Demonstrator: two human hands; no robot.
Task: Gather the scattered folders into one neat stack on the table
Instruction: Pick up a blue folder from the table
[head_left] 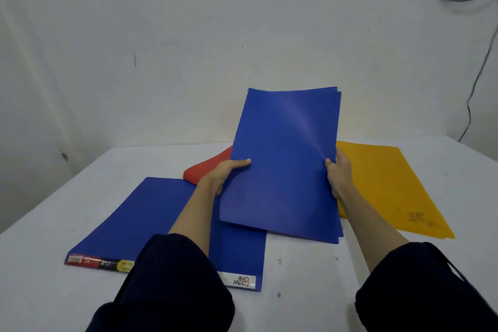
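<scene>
White table (310, 272), bare wall; left hand (223, 172) and right hand (338, 172) clamp raised blue folder (285, 159) by side edges. Thin, floppy, probably slick; edge grip suits.

Soft, even light is falling from above, leaving the scene moderately bright with a cool grey cast. A pale sheen is streaking across the raised blue folder (285, 159). Faint shadows are lying under the folders on the bench (310, 272). Wide-angle bending is curving the edges, and fine detail is looking slightly smeared.
</scene>
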